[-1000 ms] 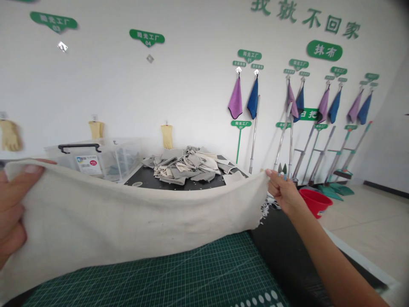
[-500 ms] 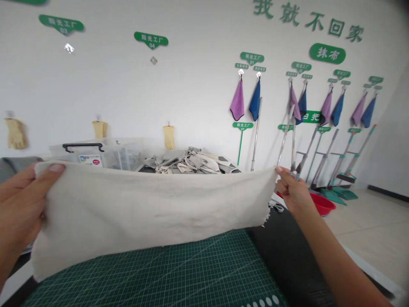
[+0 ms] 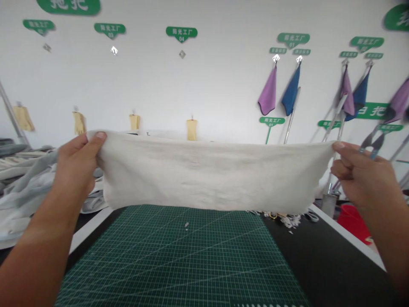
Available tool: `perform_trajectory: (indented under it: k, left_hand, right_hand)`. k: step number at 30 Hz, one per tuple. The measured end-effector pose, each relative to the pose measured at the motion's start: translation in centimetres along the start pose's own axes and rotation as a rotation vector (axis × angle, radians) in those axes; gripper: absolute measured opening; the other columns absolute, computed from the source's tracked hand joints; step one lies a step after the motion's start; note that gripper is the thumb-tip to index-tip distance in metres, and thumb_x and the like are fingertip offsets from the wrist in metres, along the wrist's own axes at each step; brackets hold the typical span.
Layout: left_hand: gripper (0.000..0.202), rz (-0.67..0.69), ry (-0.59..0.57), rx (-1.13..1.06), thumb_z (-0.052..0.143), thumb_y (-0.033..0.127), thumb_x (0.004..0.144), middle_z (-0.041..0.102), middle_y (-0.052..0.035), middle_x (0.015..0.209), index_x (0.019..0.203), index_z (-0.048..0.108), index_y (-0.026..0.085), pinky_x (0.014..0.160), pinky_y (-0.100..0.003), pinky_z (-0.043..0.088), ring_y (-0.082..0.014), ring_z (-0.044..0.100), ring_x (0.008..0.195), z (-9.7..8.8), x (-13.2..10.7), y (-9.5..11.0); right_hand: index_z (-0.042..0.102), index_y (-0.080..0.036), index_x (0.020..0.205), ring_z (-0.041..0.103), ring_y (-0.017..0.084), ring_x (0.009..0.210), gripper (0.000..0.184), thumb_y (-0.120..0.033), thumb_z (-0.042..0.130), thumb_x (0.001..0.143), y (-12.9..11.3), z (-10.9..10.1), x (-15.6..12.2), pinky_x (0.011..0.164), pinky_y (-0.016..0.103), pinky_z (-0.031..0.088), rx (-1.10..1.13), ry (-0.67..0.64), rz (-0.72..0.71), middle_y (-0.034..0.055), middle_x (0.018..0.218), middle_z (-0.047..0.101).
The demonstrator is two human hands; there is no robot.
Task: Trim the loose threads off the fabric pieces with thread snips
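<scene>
A cream cloth (image 3: 207, 175) hangs stretched in the air between my two hands, above a green cutting mat (image 3: 185, 256). My left hand (image 3: 78, 164) pinches the cloth's upper left corner, thumb on top. My right hand (image 3: 362, 179) is closed on the upper right corner and also holds small snips (image 3: 372, 143) whose tips stick up past the knuckles. The cloth hides the far part of the table behind it.
The mat lies on a black table (image 3: 329, 264) with a white edge. Grey and white fabric (image 3: 22, 187) is heaped at the left. Thread scraps (image 3: 289, 219) lie past the mat. A red bucket (image 3: 353, 219) stands at the right. Cloths, mops and gloves hang on the wall.
The view has swung left and my hands have come in toward the middle, raising the cloth and pulling it taut. The box and fabric pile behind are now hidden by it.
</scene>
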State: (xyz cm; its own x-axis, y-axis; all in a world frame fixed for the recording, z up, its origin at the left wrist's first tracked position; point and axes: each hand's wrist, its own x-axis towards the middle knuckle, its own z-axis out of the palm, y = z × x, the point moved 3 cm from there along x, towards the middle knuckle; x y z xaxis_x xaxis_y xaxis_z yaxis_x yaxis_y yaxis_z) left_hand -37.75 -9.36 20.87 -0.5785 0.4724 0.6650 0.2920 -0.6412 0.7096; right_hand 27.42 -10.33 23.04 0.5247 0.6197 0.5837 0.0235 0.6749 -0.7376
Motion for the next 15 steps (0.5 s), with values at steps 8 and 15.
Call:
perform_trajectory:
  k: [8, 15]
  left_hand:
    - [0.033, -0.14, -0.091, -0.064, 0.071, 0.043, 0.085, 0.072, -0.0012, 0.088, 0.107, 0.071, 0.018, 0.072, -0.027, 0.053, -0.0139, 0.061, 0.073, 1.6, -3.8, 2.2]
    - [0.022, -0.079, -0.972, 0.036, 0.063, 0.048, 0.091, 0.065, -0.0009, 0.132, 0.103, 0.075, 0.034, 0.103, -0.042, 0.047, -0.0262, 0.058, 0.123, 9.8, -14.8, 8.1]
  right_hand:
    - [0.067, -0.014, 0.078, 0.016, 0.004, 0.044, 0.021, -0.021, 0.086, 0.074, -1.4, 2.9, -2.3, 0.043, 0.029, 0.006, -0.057, -0.186, 0.069, -0.0101, 0.056, 0.023]
    - [0.073, -0.015, 0.099, 0.022, 0.006, 0.048, 0.037, -0.044, 0.083, 0.079, -1.5, 9.6, -12.1, 0.045, 0.023, 0.014, -0.234, -0.504, 0.312, -0.0083, 0.055, 0.027]
